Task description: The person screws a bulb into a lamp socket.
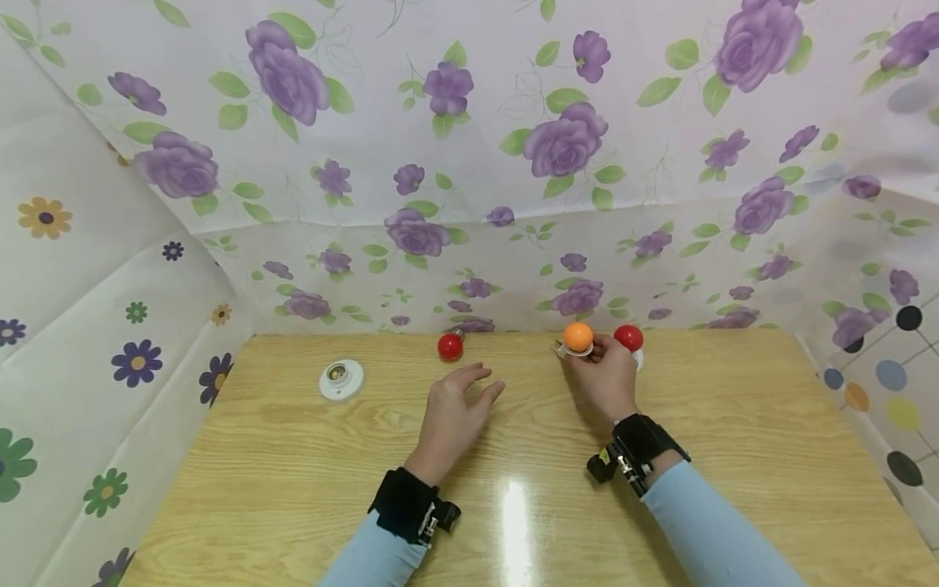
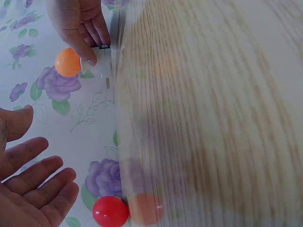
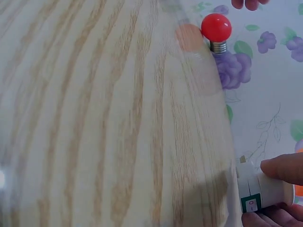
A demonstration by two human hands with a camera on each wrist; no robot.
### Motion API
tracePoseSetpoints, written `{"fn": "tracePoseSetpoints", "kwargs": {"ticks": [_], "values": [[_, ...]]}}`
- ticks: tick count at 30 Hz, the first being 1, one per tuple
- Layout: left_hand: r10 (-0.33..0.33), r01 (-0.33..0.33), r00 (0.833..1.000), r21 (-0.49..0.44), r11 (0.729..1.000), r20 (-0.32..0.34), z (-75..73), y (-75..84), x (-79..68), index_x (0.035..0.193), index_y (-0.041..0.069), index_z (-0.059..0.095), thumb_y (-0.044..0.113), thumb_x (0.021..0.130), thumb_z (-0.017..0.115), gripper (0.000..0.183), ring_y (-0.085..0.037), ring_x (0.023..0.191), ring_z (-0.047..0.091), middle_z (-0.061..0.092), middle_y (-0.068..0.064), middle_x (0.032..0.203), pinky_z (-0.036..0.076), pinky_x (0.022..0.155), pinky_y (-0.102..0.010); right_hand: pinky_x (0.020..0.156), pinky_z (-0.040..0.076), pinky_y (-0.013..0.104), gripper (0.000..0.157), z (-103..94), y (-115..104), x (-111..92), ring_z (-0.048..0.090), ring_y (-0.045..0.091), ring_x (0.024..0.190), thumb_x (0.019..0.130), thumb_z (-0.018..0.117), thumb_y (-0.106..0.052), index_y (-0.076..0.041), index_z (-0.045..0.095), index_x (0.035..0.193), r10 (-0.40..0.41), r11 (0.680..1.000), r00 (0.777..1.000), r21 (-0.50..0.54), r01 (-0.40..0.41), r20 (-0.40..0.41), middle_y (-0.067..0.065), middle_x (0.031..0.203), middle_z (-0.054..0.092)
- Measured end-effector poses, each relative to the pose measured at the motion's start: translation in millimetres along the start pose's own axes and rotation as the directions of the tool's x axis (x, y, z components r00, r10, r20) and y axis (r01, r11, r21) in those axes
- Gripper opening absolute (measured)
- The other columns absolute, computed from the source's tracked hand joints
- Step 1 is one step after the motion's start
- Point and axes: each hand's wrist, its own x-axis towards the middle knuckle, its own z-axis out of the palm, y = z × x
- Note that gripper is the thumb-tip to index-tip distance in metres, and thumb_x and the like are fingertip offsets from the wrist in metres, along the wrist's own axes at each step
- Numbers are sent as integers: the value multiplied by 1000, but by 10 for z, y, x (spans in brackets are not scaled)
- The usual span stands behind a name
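Note:
My right hand (image 1: 610, 381) grips a white plug-in lamp socket (image 3: 270, 189) with an orange bulb (image 1: 578, 336) sitting in it. Metal prongs stick out of the socket's left side, and a small switch shows on it in the right wrist view. The socket is at the table's back edge; whether it touches the wood I cannot tell. My left hand (image 1: 453, 417) hovers over the middle of the table, holding nothing, its fingers spread from the thumb. Just beyond its fingertips lies a loose red bulb (image 1: 450, 346), its metal screw base visible in the right wrist view.
A round white lamp holder (image 1: 341, 380) with a bare screw socket lies at the left. Behind my right hand, another red bulb (image 1: 628, 337) stands by a white base (image 1: 639, 359), partly hidden. A flowered cloth (image 1: 352, 277) hangs along the back edge of the wooden table (image 1: 293, 481).

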Motion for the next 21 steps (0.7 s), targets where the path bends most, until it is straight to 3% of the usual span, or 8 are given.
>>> {"fn": "tracePoseSetpoints", "kwargs": {"ticks": [12,21], "values": [[3,-3,1000,-11,1000,1,8,7,2,105,10,68,36,87,65,32,-15,107,55,61,-6,114,43,89,-29,71,49,22,45,-5,7,20,62,15,82,73,76,-13,0,58,113,81,996,997,21,-81,3,9,93,65],[-21,22,999,-21,1000,29,-6,8,-10,108,11,67,37,87,64,33,-14,110,53,60,-5,117,41,91,-27,73,49,24,43,-21,25,15,61,16,84,74,75,-11,0,58,112,99,995,995,-1,-99,30,10,95,64]]}}
